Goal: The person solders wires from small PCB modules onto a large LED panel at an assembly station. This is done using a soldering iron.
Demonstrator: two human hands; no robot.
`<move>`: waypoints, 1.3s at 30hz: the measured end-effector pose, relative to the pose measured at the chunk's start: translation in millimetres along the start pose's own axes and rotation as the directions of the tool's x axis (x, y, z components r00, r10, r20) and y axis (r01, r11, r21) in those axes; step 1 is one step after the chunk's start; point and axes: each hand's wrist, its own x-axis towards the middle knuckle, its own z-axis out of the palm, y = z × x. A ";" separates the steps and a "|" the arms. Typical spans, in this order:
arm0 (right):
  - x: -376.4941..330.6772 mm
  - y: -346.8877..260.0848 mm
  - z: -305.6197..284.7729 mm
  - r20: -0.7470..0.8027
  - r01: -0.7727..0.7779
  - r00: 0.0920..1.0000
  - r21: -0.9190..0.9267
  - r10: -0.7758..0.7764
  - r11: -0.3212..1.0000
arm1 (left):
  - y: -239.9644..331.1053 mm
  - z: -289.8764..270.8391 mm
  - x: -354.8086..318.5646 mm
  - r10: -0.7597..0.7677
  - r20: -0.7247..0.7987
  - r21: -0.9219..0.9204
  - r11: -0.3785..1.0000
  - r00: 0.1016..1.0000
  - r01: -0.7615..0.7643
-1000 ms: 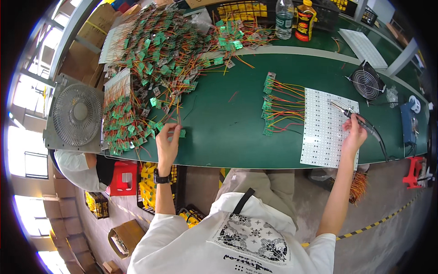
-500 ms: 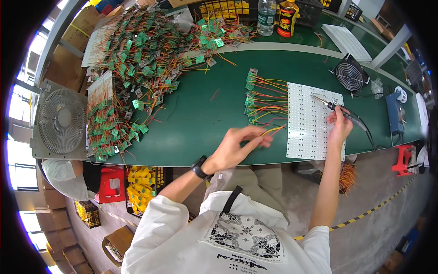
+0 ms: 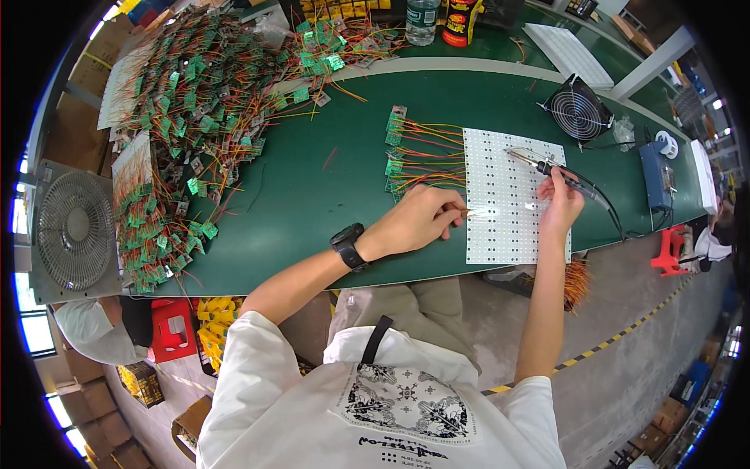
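Note:
A white perforated board lies on the green table in front of me. Along its left edge run red and yellow wires, which lead to a column of small green circuit boards. My left hand is closed in a pinch on wire ends at the board's left edge; its fingers partly hide them. Gripped like a pen in my right hand is a soldering iron. The iron's tip points left over the upper part of the board; whether it touches cannot be seen.
A large heap of wired circuit boards covers the table's left side, beside a grey fan. Behind stand a water bottle and an orange-black bottle. Right of the board are a small black fan, a blue box and a white spool.
My left hand has moved in with the wires, bringing their ends to the board's left edge. My right hand keeps the soldering iron over nearly the same spot. The whole view has shifted slightly.

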 end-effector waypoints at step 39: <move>-33.4 -6.9 -16.9 0.433 -0.075 0.895 -0.091 0.108 0.993 | -40.2 14.9 1.1 0.402 -0.342 0.628 0.770 0.849 -0.112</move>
